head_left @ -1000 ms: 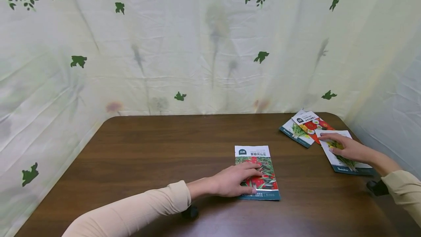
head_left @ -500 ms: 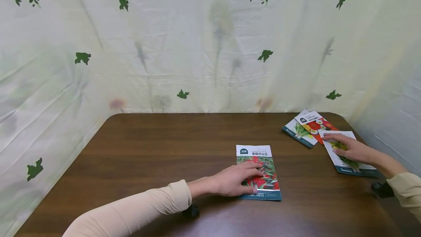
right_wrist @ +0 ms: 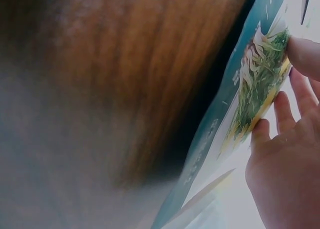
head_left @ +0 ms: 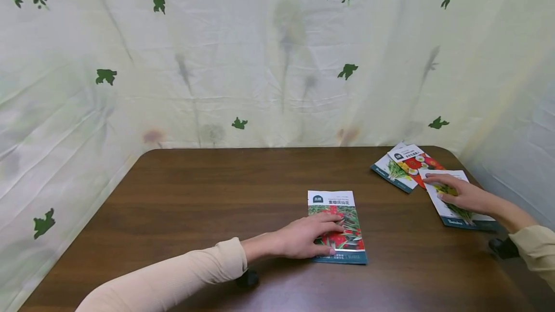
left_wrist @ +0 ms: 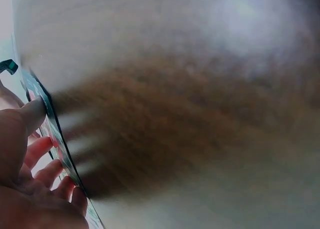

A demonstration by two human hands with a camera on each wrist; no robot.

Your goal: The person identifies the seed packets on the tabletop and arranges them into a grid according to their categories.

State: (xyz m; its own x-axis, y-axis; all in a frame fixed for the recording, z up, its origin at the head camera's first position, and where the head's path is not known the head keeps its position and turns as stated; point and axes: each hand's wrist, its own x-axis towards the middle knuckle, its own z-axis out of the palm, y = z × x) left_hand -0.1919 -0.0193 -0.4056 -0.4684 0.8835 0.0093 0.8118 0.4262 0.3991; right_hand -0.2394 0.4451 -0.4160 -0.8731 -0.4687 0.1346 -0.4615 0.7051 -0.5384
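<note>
A seed packet with red flowers (head_left: 355, 227) lies flat on the table, its white top edge facing away. My left hand (head_left: 301, 239) rests on it, fingers spread across the picture; the left wrist view shows the thumb (left_wrist: 34, 114) near the packet's blue-green end. At the right, my right hand (head_left: 468, 199) lies on a seed packet with a leafy green vegetable (head_left: 455, 218), covering part of its front. In the right wrist view the fingertips touch that packet's picture (right_wrist: 262, 84). Under its far corner is another packet with red and white flowers (head_left: 418, 163).
A further green vegetable packet (head_left: 392, 172) lies partly beneath the flower packet at the table's back right corner. The brown wooden table (head_left: 208, 196) reaches back to a pale curtain (head_left: 243, 61) printed with leaves. Another stretch of curtain hangs close along the right side.
The head view has shifted slightly. Both hands and the packets keep the same places on the table.
</note>
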